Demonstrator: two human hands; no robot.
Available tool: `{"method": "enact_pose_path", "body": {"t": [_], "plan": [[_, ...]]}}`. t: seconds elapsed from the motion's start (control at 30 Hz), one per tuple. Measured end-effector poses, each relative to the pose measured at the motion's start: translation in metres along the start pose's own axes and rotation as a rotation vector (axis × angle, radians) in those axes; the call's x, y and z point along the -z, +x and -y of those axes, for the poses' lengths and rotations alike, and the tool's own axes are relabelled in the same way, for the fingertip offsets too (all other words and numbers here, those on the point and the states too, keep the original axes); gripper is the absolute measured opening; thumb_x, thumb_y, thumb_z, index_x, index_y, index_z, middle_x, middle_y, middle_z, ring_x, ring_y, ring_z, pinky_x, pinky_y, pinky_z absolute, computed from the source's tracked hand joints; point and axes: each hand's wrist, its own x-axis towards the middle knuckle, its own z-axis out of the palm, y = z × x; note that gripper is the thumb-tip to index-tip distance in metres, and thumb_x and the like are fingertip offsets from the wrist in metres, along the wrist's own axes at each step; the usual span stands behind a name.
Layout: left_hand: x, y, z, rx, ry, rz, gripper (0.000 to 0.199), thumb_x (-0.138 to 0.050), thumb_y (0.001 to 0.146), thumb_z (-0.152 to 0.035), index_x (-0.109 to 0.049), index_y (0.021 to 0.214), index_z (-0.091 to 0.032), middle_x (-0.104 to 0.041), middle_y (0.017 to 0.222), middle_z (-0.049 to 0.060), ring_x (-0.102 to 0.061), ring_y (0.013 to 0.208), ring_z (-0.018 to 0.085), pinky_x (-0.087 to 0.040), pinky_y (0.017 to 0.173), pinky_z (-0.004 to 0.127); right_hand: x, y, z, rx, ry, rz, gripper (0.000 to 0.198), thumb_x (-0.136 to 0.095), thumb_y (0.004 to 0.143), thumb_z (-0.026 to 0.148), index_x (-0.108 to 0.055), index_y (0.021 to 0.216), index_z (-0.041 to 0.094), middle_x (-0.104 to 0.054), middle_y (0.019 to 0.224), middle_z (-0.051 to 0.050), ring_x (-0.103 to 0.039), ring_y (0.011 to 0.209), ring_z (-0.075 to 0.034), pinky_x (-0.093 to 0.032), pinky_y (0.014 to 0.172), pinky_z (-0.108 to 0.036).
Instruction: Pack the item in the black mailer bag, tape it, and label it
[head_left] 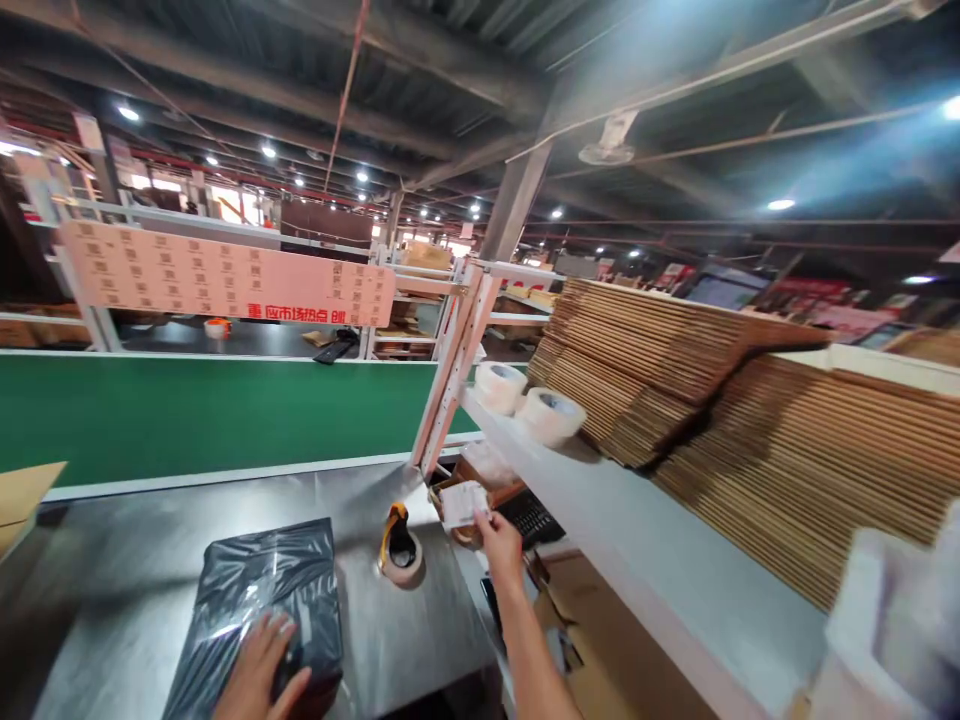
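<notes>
My left hand [262, 665] rests flat on a black plastic-wrapped parcel [259, 590] lying on the steel table [112, 580]. My right hand [499, 545] reaches forward to the right and pinches a small white paper label [461, 503] over a small cardboard box [459, 490] under the shelf. A tape dispenser with a yellow-black handle [399, 548] stands between the two hands, touching neither.
A green conveyor belt [187, 410] runs behind the table. The white shelf [637, 520] on the right carries two tape rolls [529, 400] and stacks of flat cardboard [750, 440]. A black keyboard [531, 516] and brown cartons [600, 640] lie below the shelf.
</notes>
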Motion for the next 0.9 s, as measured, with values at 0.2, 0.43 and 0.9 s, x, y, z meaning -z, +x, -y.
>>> {"method": "enact_pose_path", "body": {"t": [0.2, 0.43, 0.9], "plan": [[0.053, -0.011, -0.104, 0.09, -0.937, 0.336, 0.087, -0.07, 0.081, -0.092, -0.084, 0.131, -0.022, -0.083, 0.135, 0.017, -0.074, 0.134, 0.04, -0.059, 0.115, 0.053, -0.006, -0.166, 0.057, 0.536, -0.086, 0.115, 0.019, -0.068, 0.101, 0.032, -0.084, 0.094, 0.026, -0.081, 0.093, -0.005, -0.078, 0.087, -0.021, -0.064, 0.082, -0.034], [0.096, -0.035, -0.114, 0.32, -1.432, 0.644, 0.071, -0.1, 0.066, -0.072, -0.083, 0.101, -0.013, -0.084, 0.098, 0.014, -0.078, 0.092, 0.021, -0.056, 0.079, 0.028, -0.02, -0.312, 0.107, 0.816, -0.347, 0.133, 0.037, -0.061, 0.094, 0.002, -0.081, 0.113, 0.027, -0.081, 0.096, -0.004, -0.076, 0.086, -0.019, -0.066, 0.075, -0.032], [0.061, -0.079, -0.061, -0.139, -0.754, 0.765, 0.066, -0.079, 0.065, -0.091, -0.066, 0.062, -0.026, -0.071, 0.067, 0.004, -0.067, 0.071, 0.026, -0.058, 0.074, 0.04, -0.026, -0.459, 0.103, -0.182, 0.129, 0.227, 0.05, -0.069, 0.092, 0.074, -0.09, 0.103, 0.03, -0.083, 0.105, -0.01, -0.076, 0.1, -0.029, -0.058, 0.091, -0.045]]}}
